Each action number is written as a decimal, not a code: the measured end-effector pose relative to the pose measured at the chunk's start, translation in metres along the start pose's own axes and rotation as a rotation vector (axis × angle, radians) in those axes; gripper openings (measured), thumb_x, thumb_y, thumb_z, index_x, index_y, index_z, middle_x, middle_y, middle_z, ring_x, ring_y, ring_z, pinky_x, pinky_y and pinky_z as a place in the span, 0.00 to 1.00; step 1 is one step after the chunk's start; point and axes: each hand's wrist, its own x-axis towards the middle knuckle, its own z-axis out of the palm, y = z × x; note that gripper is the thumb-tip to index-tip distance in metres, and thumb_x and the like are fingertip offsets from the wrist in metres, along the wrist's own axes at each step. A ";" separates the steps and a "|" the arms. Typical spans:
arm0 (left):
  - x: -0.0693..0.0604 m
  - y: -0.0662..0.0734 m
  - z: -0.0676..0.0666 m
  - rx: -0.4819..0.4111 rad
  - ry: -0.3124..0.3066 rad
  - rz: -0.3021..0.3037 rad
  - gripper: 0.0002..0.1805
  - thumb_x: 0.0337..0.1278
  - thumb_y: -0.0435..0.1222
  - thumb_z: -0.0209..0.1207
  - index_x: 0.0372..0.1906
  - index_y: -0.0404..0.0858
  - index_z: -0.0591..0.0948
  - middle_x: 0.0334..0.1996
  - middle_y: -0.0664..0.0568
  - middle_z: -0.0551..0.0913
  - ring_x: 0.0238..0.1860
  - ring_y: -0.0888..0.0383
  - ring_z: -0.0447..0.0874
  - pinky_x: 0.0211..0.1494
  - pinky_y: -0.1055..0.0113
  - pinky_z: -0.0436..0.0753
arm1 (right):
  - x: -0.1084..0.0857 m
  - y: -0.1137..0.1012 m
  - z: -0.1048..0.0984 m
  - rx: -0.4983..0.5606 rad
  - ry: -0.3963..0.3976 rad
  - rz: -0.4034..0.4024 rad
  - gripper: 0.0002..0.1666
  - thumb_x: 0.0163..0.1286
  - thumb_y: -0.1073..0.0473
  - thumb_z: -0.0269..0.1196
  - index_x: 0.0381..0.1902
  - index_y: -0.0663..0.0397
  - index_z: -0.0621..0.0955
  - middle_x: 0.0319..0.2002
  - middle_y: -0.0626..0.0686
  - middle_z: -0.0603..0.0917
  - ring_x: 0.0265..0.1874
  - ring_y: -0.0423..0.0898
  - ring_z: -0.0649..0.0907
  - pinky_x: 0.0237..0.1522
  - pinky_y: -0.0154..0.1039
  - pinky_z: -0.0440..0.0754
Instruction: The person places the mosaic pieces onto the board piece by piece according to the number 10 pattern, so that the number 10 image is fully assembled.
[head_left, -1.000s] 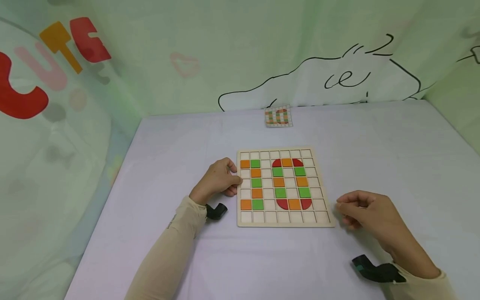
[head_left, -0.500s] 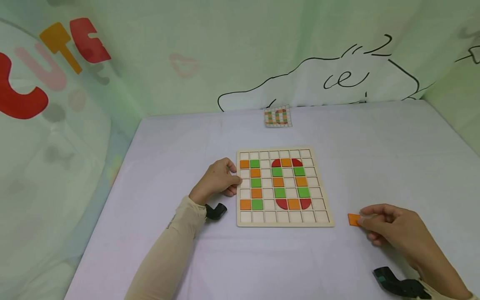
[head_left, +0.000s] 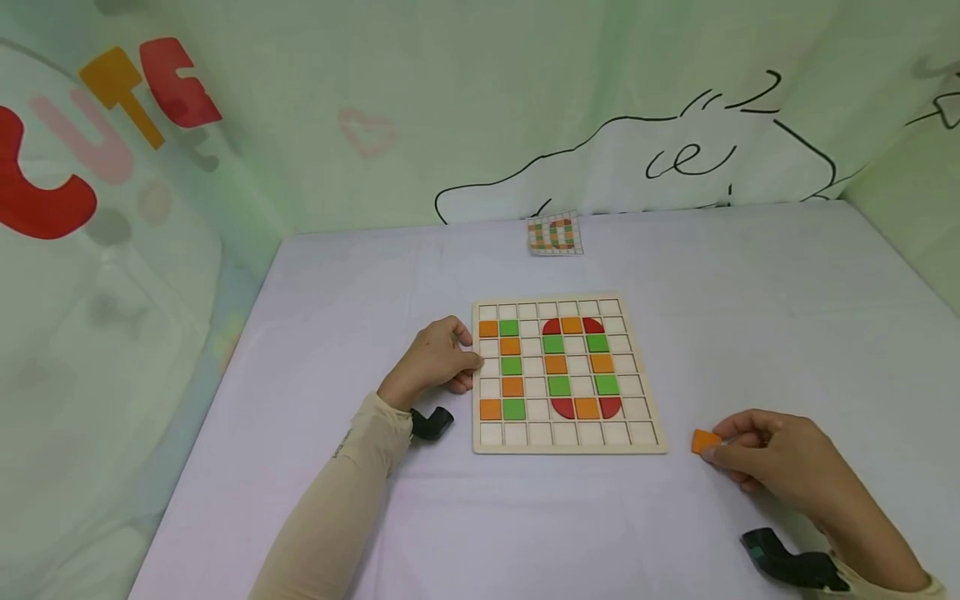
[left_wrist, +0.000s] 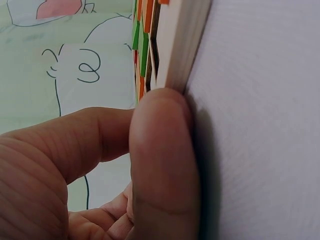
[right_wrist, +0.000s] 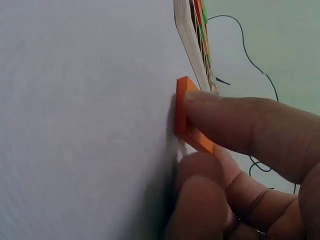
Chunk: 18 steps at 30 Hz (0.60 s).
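My right hand (head_left: 780,458) pinches an orange square tile (head_left: 702,441) between thumb and fingers, low over the cloth to the right of the board. In the right wrist view the thumb lies on the face of the orange tile (right_wrist: 181,107), and the fingertips are close to its near edge. A pale wooden grid board (head_left: 566,444) lies flat, bearing orange, green and red pieces in some squares. My left hand (head_left: 435,358) holds the board's left edge; in the left wrist view the thumb presses the board's side (left_wrist: 182,45), partly hiding the index fingertip.
A small pattern card (head_left: 555,234) with a coloured grid stands or lies at the table's back edge. White cloth (head_left: 360,283) covers the table. Printed fabric walls (head_left: 480,108) rise behind and to the left. A black wrist device (head_left: 795,562) sits below the right hand.
My right hand has moved right and nearer from beside the board, and an orange tile now shows in its pinch. Lately the tile has turned slightly. The left hand and board have stayed still.
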 end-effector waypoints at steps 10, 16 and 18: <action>-0.002 0.001 -0.001 -0.004 -0.005 0.004 0.16 0.61 0.28 0.66 0.49 0.33 0.72 0.25 0.44 0.83 0.19 0.58 0.84 0.27 0.67 0.90 | 0.002 -0.008 0.010 -0.009 0.076 -0.073 0.17 0.65 0.54 0.74 0.45 0.60 0.85 0.36 0.49 0.87 0.31 0.40 0.79 0.28 0.33 0.80; -0.001 0.000 -0.001 -0.005 -0.006 0.002 0.16 0.62 0.28 0.65 0.49 0.33 0.72 0.26 0.44 0.84 0.20 0.57 0.85 0.27 0.66 0.90 | 0.008 -0.018 0.017 0.087 0.068 -0.094 0.16 0.68 0.58 0.71 0.48 0.63 0.85 0.39 0.51 0.89 0.31 0.41 0.83 0.31 0.33 0.85; 0.000 0.000 -0.001 -0.006 -0.005 0.000 0.15 0.62 0.28 0.65 0.49 0.33 0.72 0.27 0.44 0.84 0.20 0.57 0.85 0.28 0.66 0.90 | 0.009 -0.022 0.018 0.121 0.063 -0.098 0.15 0.69 0.59 0.69 0.48 0.64 0.84 0.40 0.52 0.89 0.30 0.42 0.84 0.31 0.34 0.87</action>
